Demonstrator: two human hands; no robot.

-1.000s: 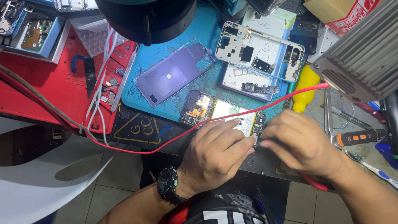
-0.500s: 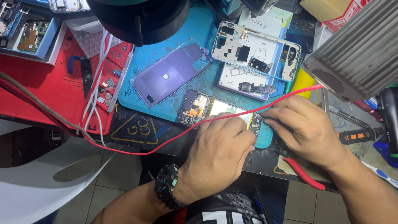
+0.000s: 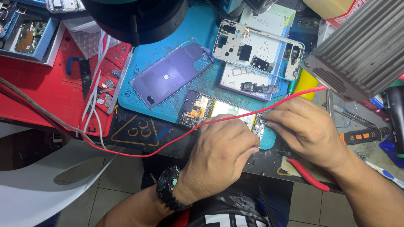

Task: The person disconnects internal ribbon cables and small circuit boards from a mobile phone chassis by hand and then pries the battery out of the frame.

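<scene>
We see our two hands closed in over an opened phone (image 3: 219, 112) at the near edge of the blue mat (image 3: 168, 54), its circuit board bared. Since half a second ago the hands have barely shifted; the view alone has drifted slightly. The left hand (image 3: 223, 157), fingers curled tight, presses at the phone's lower right end, though we cannot tell what it pinches. The right hand (image 3: 309, 130), fingertips narrowed together, touches the same end from the other side. One red cable (image 3: 176, 141) crosses over the phone. We count one purple back cover (image 3: 170, 75), one white phone frame (image 3: 256, 50), one black wristwatch (image 3: 168, 187), one pair of red-handled pliers (image 3: 309, 174) and one orange-banded screwdriver (image 3: 362, 135).
</scene>
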